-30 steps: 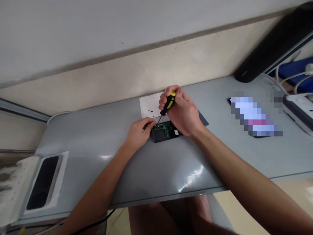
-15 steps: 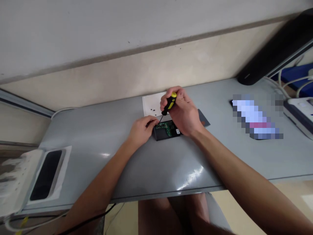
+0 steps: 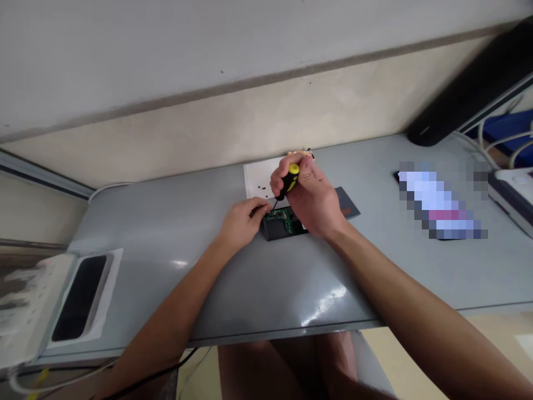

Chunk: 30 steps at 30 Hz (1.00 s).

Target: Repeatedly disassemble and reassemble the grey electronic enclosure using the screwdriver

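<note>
A small black case [image 3: 280, 232] with a green circuit board [image 3: 284, 220] inside lies on the grey table [image 3: 166, 233]. My right hand [image 3: 313, 197] is closed round a yellow and black screwdriver [image 3: 287, 181], whose tip points down at the board's left end. My left hand [image 3: 242, 221] rests on the table with its fingers curled against the left edge of the case. Behind the hands lies a white paper sheet [image 3: 257, 178] with several tiny black screws [image 3: 261, 188] on it.
A dark grey cover plate [image 3: 348, 202] lies just right of my right hand. A blurred phone-sized object [image 3: 441, 205] sits farther right, with a black bar [image 3: 470, 83] and white cables behind it. A white tray with a dark insert [image 3: 77, 297] lies at the near left corner.
My right hand and the screwdriver have shifted slightly and the fingers have turned on the handle. The left hand and the case have stayed put.
</note>
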Available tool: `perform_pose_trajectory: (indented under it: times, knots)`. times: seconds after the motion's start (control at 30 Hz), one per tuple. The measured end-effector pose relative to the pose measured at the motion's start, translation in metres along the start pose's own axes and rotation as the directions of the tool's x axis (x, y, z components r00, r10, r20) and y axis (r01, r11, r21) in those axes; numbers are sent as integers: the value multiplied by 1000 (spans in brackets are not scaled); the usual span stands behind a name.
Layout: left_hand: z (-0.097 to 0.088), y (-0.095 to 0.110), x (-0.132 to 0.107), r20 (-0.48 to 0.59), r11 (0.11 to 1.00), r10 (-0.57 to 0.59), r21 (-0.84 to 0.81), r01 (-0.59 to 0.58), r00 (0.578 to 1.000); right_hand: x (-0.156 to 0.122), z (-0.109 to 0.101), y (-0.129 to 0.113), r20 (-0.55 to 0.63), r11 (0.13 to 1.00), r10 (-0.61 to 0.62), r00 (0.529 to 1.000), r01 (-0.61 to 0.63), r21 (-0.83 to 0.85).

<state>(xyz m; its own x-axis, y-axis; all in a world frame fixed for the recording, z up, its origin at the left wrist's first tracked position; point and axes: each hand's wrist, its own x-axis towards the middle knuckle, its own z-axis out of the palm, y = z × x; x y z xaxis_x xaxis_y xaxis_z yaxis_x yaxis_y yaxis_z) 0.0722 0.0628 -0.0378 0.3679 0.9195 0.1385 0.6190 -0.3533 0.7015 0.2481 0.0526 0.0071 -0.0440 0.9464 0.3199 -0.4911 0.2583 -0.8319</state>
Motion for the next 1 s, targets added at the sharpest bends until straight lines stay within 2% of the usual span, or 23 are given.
perform_pose_trajectory:
  times: [0.13, 0.23, 0.33, 0.43, 0.67, 0.87, 1.0]
  knots:
    - [0, 0, 0, -2, 1000, 12, 1, -12, 1000, -2, 0, -1, -36, 1000, 29, 999, -28, 14]
    - [1, -1, 1, -2, 1000, 13, 0, -13, 1000, -2, -4, 0, -54, 1000, 6, 999, -6, -5]
    - [1, -2, 2, -4, 1000, 13, -15, -13, 1000, 1, -7, 2, -53, 999, -23, 998, 20, -44]
    - [1, -2, 3, -5, 999, 24, -35, -24, 1000, 3, -9, 4, -46, 998, 4, 999, -6, -61]
    - [2, -2, 2, -7, 998, 30, -60, -31, 1000, 3, -12, 5, -99, 999, 39, 994, -35, 41]
    - [2, -5, 2, -2, 996, 33, -86, -33, 999, 3, -16, 2, -44, 999, 22, 999, -20, 44]
    - [1, -6, 1, -10, 996, 52, -74, -53, 999, 4, -14, -2, 30, 996, 80, 996, -81, 37]
